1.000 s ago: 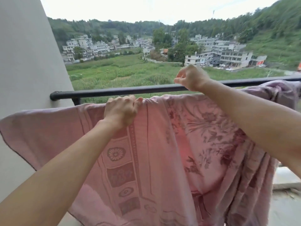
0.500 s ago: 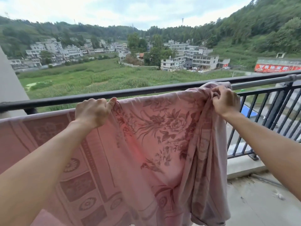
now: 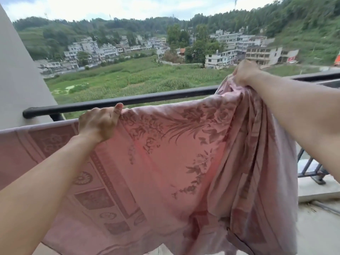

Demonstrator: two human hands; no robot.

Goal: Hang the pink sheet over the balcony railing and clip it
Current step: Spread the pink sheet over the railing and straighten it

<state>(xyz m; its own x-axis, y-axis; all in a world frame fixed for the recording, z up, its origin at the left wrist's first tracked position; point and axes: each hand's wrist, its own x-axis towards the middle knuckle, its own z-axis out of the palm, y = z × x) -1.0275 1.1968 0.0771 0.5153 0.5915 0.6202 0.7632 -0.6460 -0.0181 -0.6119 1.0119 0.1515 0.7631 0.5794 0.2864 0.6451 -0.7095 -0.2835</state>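
My worry first: as far as I can tell, the pink sheet (image 3: 174, 153) hangs on my side of the railing (image 3: 147, 97). Its top edge is stretched just below the bar, so only my two grips carry it. If either grip slackens while I throw the edge over, the heavy bunched folds at four o'clock could drag the cloth down onto the balcony floor (image 3: 316, 227). If too much goes over, the outside weight could pull it off the bar, and I see no clip to pin it.

My left hand (image 3: 99, 124), at nine o'clock, is fisted on the top hem. Its thumb lies along the edge and points up at the bar, and the forearm reaches forward. My right hand (image 3: 244, 72), at two o'clock, is raised above the bar. Its fingers are clenched round a gathered wad of sheet, and the forearm slopes up to it from the right.
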